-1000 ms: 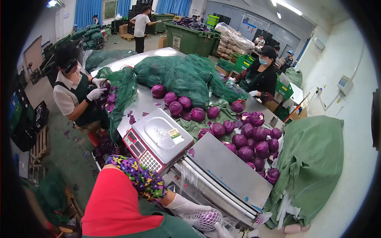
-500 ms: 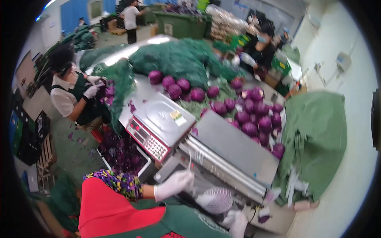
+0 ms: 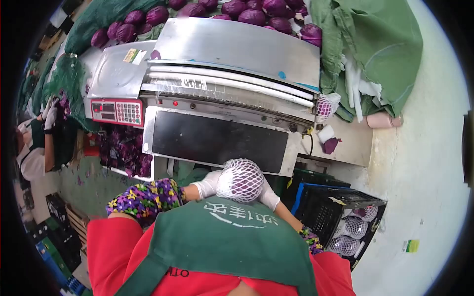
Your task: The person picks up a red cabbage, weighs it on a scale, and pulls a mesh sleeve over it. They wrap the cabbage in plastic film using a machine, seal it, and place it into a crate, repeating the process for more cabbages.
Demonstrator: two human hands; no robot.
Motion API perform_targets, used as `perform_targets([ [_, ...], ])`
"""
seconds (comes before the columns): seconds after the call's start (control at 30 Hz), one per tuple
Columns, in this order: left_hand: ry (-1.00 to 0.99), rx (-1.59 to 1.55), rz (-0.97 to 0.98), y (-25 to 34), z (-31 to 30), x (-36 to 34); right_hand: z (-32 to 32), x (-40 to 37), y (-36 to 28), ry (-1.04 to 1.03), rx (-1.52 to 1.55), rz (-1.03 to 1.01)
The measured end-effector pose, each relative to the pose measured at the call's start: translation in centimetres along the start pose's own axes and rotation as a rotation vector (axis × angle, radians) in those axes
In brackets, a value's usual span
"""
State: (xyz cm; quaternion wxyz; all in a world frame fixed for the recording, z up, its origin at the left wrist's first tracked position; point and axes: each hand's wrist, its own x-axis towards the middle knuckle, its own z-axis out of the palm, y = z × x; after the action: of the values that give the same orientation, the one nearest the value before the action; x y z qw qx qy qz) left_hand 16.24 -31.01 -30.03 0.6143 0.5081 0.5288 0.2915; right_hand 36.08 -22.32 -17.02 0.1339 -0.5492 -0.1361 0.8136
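In front of my apron I hold a red cabbage [image 3: 242, 180] sleeved in white foam netting, its purple leaves showing through the mesh. My gloved left hand [image 3: 209, 184] grips its left side. My gloved right hand [image 3: 268, 196] is against its right side, with most of the fingers hidden behind the cabbage. Just beyond it is the black plate [image 3: 219, 140] of a film wrapping machine, with white rollers [image 3: 232, 84] and a metal top [image 3: 237, 47] behind. Another netted cabbage [image 3: 326, 107] sits at the machine's right end.
A red-fronted scale [image 3: 116, 112] stands left of the machine, above a bin of purple leaves [image 3: 126, 150]. Bare red cabbages [image 3: 252, 15] lie behind. A black crate [image 3: 321, 209] at right holds several netted cabbages. Green cloth [image 3: 380, 54] hangs at right; a co-worker [image 3: 42, 133] works at left.
My view has tilted down toward the machine and my apron. My left hand has come down from over the machine, and both hands now hold the netted cabbage close to my body.
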Motion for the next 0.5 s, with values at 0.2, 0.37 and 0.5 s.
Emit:
perform_targets([
  [0.2, -0.090, -0.720, -0.261, 23.4, -2.4, -3.0, 3.1, -6.0, -3.6, 0.026, -0.443, -0.850],
  [0.37, -0.454, -0.067, -0.236, 22.6, -9.2, 0.0, 8.5, -11.1, -7.6, 0.432, -1.042, -1.356],
  [0.5, -0.346, -0.764, -0.268, 27.2, -9.7, -6.0, 11.9, -10.2, -5.9, 0.388, -0.656, -1.271],
])
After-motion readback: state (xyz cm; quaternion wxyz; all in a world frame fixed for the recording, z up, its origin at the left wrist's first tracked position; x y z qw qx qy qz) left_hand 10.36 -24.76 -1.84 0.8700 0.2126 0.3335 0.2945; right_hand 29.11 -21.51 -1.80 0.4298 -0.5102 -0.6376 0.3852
